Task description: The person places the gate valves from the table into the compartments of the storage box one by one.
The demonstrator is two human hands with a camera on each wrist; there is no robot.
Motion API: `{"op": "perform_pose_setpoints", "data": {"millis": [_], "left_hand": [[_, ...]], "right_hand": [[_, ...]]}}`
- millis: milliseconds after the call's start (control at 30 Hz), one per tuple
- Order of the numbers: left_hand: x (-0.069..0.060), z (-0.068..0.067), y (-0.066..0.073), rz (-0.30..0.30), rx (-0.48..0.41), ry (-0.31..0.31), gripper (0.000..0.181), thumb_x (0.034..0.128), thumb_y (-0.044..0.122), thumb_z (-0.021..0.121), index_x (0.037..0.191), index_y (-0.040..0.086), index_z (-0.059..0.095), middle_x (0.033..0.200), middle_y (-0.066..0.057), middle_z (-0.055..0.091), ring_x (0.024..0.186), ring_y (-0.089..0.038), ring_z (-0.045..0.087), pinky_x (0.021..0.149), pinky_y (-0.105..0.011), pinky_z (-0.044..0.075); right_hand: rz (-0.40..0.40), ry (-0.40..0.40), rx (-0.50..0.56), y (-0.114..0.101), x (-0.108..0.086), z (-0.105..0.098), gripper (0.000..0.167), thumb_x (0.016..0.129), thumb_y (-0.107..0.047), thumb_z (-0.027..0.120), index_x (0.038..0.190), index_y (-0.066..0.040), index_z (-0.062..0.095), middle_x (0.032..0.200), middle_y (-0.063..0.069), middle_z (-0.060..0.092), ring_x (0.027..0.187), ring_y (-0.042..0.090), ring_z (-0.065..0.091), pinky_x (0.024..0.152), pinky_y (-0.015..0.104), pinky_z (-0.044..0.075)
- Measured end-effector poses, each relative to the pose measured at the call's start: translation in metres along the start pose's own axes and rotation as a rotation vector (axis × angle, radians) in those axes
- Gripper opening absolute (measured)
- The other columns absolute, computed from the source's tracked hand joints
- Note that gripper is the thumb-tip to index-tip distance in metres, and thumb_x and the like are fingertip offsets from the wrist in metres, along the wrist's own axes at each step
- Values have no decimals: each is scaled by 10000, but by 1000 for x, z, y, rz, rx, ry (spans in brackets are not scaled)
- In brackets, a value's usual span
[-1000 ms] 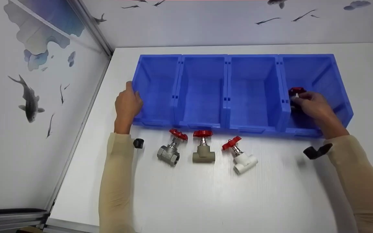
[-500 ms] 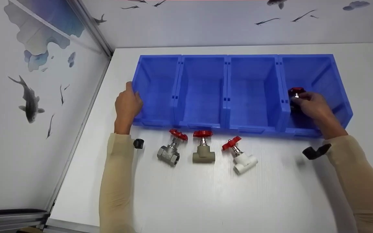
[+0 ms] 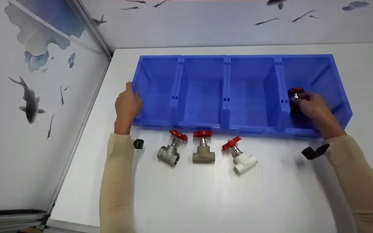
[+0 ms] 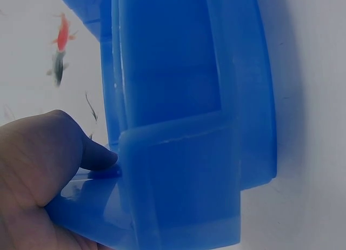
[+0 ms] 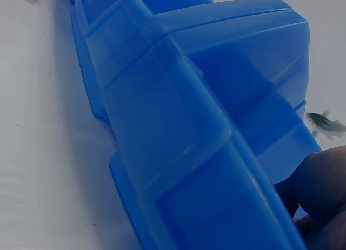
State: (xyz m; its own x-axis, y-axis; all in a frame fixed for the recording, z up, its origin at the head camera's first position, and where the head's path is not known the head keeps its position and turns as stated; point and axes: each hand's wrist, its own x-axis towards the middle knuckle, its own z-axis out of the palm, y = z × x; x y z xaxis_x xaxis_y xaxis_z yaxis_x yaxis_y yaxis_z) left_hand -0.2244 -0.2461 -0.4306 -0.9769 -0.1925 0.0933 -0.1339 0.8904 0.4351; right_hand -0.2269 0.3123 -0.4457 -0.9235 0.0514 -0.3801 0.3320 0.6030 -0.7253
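Note:
In the head view my left hand (image 3: 128,104) grips the outer side wall of the leftmost blue bin (image 3: 137,77); the left wrist view shows the thumb (image 4: 100,155) hooked over that wall. My right hand (image 3: 314,105) reaches down into the rightmost blue bin (image 3: 342,87). It pinches a valve with a red handwheel (image 3: 296,90) by its metal neck, close to the divider; the valve's lower body is dark and partly hidden. The right wrist view catches only part of this hand (image 5: 319,196) behind the bin wall, with the valve out of sight.
Three red-wheeled valves lie on the white table before the bins: a grey metal one (image 3: 168,155), an olive-brown one (image 3: 203,156) and a white one (image 3: 244,162). Two middle bins (image 3: 202,97) join the outer ones in a row. A panel wall (image 3: 70,129) stands at left.

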Motion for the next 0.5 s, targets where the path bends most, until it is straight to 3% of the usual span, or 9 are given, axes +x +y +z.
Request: {"op": "perform_pose_setpoints", "data": {"millis": [500], "left_hand": [[1,0,0,-6,0,5,483,1016,168,462,1450,-32,392,1170,-335,638,1016,-497,643,831,-588,504]], "right_hand": [[-9,-8,-29,-1,-4,-2,725,1028,-452,424,1498,85,299,1504,348,304,1312,445,322,1095,582,272]]}}
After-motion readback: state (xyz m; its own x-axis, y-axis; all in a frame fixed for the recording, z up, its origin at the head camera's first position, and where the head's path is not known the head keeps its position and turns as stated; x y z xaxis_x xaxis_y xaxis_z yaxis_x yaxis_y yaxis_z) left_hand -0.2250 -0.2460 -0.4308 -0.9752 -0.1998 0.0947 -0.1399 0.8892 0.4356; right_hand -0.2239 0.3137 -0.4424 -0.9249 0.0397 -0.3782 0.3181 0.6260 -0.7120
